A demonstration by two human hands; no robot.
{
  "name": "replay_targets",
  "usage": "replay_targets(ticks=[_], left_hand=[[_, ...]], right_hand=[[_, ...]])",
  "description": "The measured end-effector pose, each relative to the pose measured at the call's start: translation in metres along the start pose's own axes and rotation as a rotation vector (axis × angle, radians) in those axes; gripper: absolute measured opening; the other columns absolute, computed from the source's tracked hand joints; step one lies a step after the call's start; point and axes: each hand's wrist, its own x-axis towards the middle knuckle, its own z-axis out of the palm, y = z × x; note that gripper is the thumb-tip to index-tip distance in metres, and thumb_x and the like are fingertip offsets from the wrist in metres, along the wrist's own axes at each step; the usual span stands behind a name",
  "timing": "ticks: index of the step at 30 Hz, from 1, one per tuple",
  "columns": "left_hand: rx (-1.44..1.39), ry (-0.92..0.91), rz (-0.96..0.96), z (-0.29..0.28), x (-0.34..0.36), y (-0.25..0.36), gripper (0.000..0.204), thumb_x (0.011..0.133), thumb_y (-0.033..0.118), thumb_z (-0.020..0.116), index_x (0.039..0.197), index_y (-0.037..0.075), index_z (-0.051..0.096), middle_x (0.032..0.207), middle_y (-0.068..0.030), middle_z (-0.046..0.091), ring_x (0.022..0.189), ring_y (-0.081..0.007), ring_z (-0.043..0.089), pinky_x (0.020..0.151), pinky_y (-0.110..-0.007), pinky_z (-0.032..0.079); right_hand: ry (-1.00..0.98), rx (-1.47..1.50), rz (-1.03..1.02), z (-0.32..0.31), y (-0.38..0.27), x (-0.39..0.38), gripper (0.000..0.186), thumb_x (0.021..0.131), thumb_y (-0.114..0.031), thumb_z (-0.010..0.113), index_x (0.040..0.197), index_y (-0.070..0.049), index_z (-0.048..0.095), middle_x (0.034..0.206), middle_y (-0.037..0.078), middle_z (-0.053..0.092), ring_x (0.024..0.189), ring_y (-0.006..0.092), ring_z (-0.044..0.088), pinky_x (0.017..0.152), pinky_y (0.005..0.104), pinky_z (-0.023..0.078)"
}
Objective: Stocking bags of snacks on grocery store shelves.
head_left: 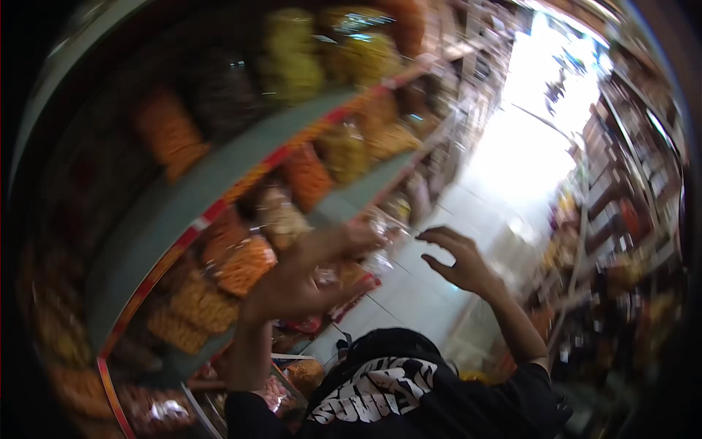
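Note:
My left hand [289, 282] is raised in front of the snack shelves, its fingers and thumb stretched apart with nothing seen between them. Just past its fingertips shows a shiny clear plastic bag [384, 227]; blur hides whether they touch. To the right, my right hand [466, 265] hangs over the tiled floor with fingers curved and thumb apart, holding nothing. Behind my left hand are a clear bag of orange snacks [247, 265] and a bag of pale snacks [281, 218].
Tiered green shelves [241, 157] with red-and-yellow edging run along the left, filled with bagged snacks. A pale tiled floor [475, 194] leads to a bright opening at the far right. More stocked racks [621, 197] line the right side. Much is smeared by motion.

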Motion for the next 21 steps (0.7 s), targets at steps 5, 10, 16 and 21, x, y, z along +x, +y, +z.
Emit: replay_targets(ticks=[5,10,16,21], left_hand=[[-0.336,-0.606,0.032,0.135,0.049,-0.033,0.051,0.078,0.015,0.071,0.126,0.008,0.054,0.128,-0.0088,0.052,0.115,-0.0188,0.051,0.095,-0.034,0.043],[-0.383,-0.762,-0.343,0.242,0.026,-0.084,0.045,0.085,0.012,0.065,0.127,0.006,0.051,0.123,-0.0096,0.055,0.109,-0.0209,0.055,0.089,-0.033,0.046],[-0.336,-1.216,-0.325,0.307,0.035,-0.093,0.041,0.087,0.013,0.063,0.127,0.006,0.051,0.124,-0.0052,0.055,0.108,-0.0177,0.056,0.087,-0.031,0.046],[-0.184,-1.337,0.050,0.374,0.080,-0.074,0.042,0.083,0.019,0.066,0.123,0.009,0.054,0.118,-0.0137,0.058,0.099,-0.0290,0.060,0.081,-0.037,0.049]], right_hand=[[0.037,-0.186,0.626,0.024,0.020,-0.209,0.025,0.084,-0.019,0.062,0.107,-0.011,0.062,0.101,0.010,0.062,0.092,0.0296,0.061,0.082,0.0401,0.049],[0.338,-0.189,1.036,0.068,-0.027,-0.303,0.025,0.082,-0.021,0.061,0.104,-0.012,0.063,0.100,0.011,0.063,0.091,0.0309,0.061,0.079,0.0416,0.049],[0.702,-0.168,1.300,0.117,-0.072,-0.341,0.025,0.079,-0.018,0.062,0.103,-0.008,0.063,0.097,0.012,0.063,0.090,0.0313,0.061,0.078,0.0398,0.050],[0.930,-0.055,1.470,0.157,-0.091,-0.355,0.029,0.079,-0.017,0.063,0.106,-0.008,0.062,0.104,0.013,0.063,0.094,0.0312,0.061,0.083,0.0386,0.049]])
